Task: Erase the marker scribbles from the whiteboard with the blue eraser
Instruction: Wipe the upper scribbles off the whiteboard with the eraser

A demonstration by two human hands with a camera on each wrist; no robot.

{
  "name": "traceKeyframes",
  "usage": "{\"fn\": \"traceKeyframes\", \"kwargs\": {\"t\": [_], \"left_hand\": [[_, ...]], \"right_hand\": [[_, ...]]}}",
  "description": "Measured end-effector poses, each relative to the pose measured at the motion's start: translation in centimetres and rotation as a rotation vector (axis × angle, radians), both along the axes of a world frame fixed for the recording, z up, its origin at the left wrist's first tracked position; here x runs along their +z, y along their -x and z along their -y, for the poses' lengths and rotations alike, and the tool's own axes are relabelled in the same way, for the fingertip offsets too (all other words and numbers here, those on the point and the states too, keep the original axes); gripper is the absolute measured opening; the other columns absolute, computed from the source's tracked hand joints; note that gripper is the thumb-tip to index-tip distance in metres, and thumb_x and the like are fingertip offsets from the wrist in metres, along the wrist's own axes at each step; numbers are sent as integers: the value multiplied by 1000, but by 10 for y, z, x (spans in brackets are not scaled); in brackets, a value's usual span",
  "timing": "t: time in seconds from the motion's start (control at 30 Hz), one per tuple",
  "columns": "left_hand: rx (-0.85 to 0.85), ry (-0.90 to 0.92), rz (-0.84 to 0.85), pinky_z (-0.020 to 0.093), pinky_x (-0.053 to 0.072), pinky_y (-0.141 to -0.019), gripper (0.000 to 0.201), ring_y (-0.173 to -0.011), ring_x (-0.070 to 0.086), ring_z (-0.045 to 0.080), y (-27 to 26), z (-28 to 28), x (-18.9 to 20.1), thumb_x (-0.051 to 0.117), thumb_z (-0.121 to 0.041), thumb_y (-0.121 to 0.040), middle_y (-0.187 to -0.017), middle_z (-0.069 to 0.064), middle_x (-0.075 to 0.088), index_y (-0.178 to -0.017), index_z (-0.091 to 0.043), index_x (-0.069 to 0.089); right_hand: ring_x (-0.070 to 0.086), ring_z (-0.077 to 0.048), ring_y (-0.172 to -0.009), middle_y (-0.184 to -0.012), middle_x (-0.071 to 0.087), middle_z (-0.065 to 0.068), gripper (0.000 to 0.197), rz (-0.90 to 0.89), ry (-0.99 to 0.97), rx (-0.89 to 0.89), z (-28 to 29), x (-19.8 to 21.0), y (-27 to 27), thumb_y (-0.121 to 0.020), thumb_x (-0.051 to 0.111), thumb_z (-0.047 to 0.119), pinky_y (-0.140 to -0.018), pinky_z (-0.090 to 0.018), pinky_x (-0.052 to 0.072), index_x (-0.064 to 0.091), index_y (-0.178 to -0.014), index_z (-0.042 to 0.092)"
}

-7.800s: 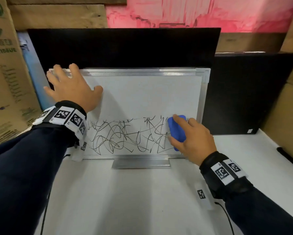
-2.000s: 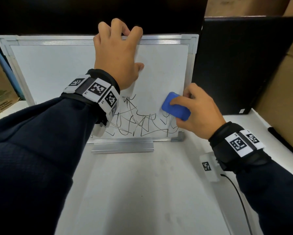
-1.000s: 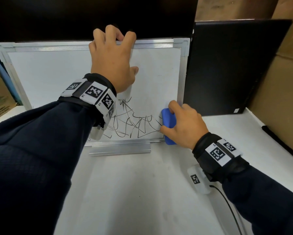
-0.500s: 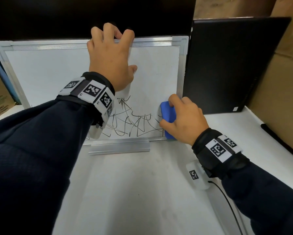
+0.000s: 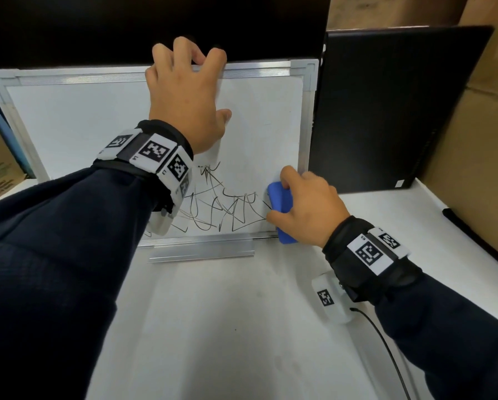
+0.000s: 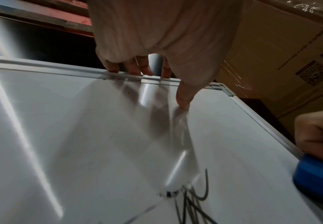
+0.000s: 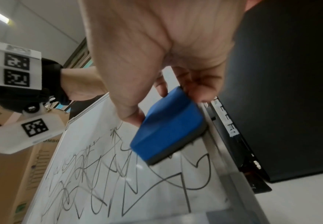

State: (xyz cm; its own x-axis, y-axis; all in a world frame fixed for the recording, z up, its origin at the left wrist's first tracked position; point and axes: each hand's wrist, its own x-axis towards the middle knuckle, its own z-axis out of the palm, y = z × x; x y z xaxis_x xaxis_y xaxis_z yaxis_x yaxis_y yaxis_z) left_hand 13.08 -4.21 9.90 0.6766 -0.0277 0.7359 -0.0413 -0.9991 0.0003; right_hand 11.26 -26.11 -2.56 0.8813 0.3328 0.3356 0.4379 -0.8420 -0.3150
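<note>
The whiteboard (image 5: pixel 97 119) stands upright in its aluminium frame. Black marker scribbles (image 5: pixel 224 209) cover its lower part, and my left forearm hides their left end. My left hand (image 5: pixel 195 82) holds the top rail, fingers (image 6: pixel 137 68) curled over it and thumb on the white face. My right hand (image 5: pixel 294 197) grips the blue eraser (image 5: pixel 276 199) upright against the board's lower right corner. In the right wrist view the eraser (image 7: pixel 168 125) lies flat on the surface beside the right frame rail, with scribbles (image 7: pixel 118 181) below and left of it.
A black panel (image 5: pixel 400 111) leans just right of the board, and another dark panel (image 5: pixel 155 24) stands behind it. Cardboard boxes (image 5: pixel 472 168) close in the right side and the far left. A metal strip (image 5: pixel 201 251) lies on the white table (image 5: pixel 227 327) in front.
Over two seconds my right hand turned the eraser upright and brought it down to the lower right corner. The left hand has kept its hold on the top rail.
</note>
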Motion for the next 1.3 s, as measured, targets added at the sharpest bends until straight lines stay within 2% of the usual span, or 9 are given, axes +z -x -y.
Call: {"fn": "traceKeyframes", "kwargs": {"t": [0.1, 0.23, 0.4, 0.53, 0.73, 0.93, 1.07, 1.2, 1.3], "left_hand": [[0, -4, -3, 46, 37, -97, 62, -121, 40, 38, 1, -1, 1, 75, -44, -79, -132, 12, 44, -131, -24, 47], [-9, -6, -5, 46, 37, -97, 62, -120, 40, 38, 1, -1, 1, 75, -45, -79, -132, 12, 44, -131, -25, 47], [-19, 2, -6, 45, 36, -97, 62, -121, 40, 38, 2, -4, 1, 73, -47, -79, -132, 11, 44, -131, -27, 47], [-42, -2, -18, 45, 35, -98, 62, -121, 40, 37, 1, -6, 3, 73, -49, -79, -131, 11, 44, -132, -29, 47], [-49, -5, -28, 43, 35, -98, 64, -121, 39, 39, 5, -15, 3, 68, -58, -80, -128, 16, 42, -135, -35, 45], [-63, -62, -96, 53, 25, -107, 69, -124, 36, 40, 9, -29, 10, 74, -46, -79, -132, 14, 39, -139, -41, 40], [-56, -69, -87, 53, 27, -106, 71, -124, 36, 40, 10, -28, 9, 77, -43, -78, -132, 14, 40, -137, -42, 39], [-47, -73, -75, 53, 28, -104, 71, -124, 37, 40, 10, -28, 8, 77, -44, -78, -131, 14, 41, -137, -42, 39], [-43, -75, -71, 52, 27, -104, 71, -123, 38, 40, 9, -29, 8, 77, -44, -77, -131, 13, 41, -137, -42, 39]], "right_hand": [[51, -30, -74, -90, 46, -1, 48, 52, -42, -28, 0, 3, -3, -74, 63, 55, -67, -37, 48, 30, -98, 32], [53, -29, -72, -83, 45, 0, 49, -68, 41, -10, -2, -10, 3, -74, 66, 54, -63, -37, 50, 25, -91, 34], [51, -32, -74, -90, 46, -2, 45, 44, -50, -17, -5, -2, -2, -73, 60, 55, -67, -38, 47, 28, -96, 35], [53, -33, -74, -85, 45, -2, 47, -52, 12, 11, -9, -14, 4, -73, 63, 54, -64, -39, 52, 24, -92, 36], [51, -32, -72, -86, 46, -2, 45, 28, -78, 0, -11, -6, -1, -74, 61, 54, -63, -34, 43, 26, -94, 35], [51, -31, -70, -80, 44, 1, 43, -47, -65, 42, -19, -15, 3, -69, 61, 55, -63, -38, 49, 30, -90, 34], [51, -30, -70, -83, 44, 1, 42, -16, -66, 41, -26, -14, 4, -74, 62, 53, -64, -36, 48, 32, -96, 34], [50, -28, -69, -80, 42, 2, 44, -53, -37, 65, -31, -15, 8, -75, 66, 51, -59, -32, 42, 30, -92, 35], [50, -28, -71, -85, 45, 0, 42, 20, -62, 44, -36, -2, 6, -76, 64, 50, -64, -34, 44, 37, -101, 30]]}}
